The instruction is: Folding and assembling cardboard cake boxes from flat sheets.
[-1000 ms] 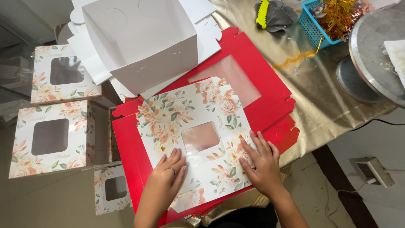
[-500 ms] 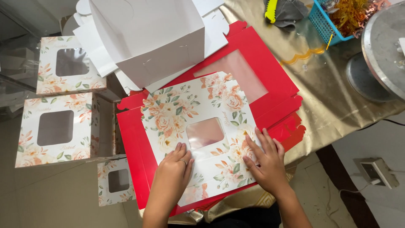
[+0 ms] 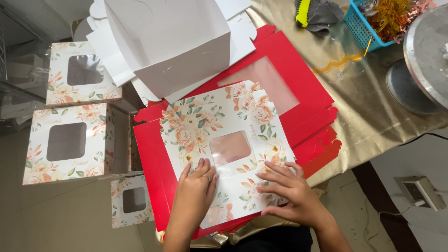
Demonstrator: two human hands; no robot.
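**Both palms flat on a floral box blank**

Head view: a flat, unfolded floral box blank (image 3: pixel 224 140), matte white card printed with peach roses and green leaves, has a square clear window near its middle. It lies tilted on glossy red window-box sheets (image 3: pixel 298 88) spread over a shiny gold tablecloth (image 3: pixel 368 116). The left hand (image 3: pixel 193 193), a ring on one finger, lies flat with fingers together just below the window. The right hand (image 3: pixel 291 191) presses the blank's lower right part, fingers spread. Neither hand pinches anything. A folded white box (image 3: pixel 168 42) stands behind; assembled floral boxes (image 3: pixel 70 142) sit left.
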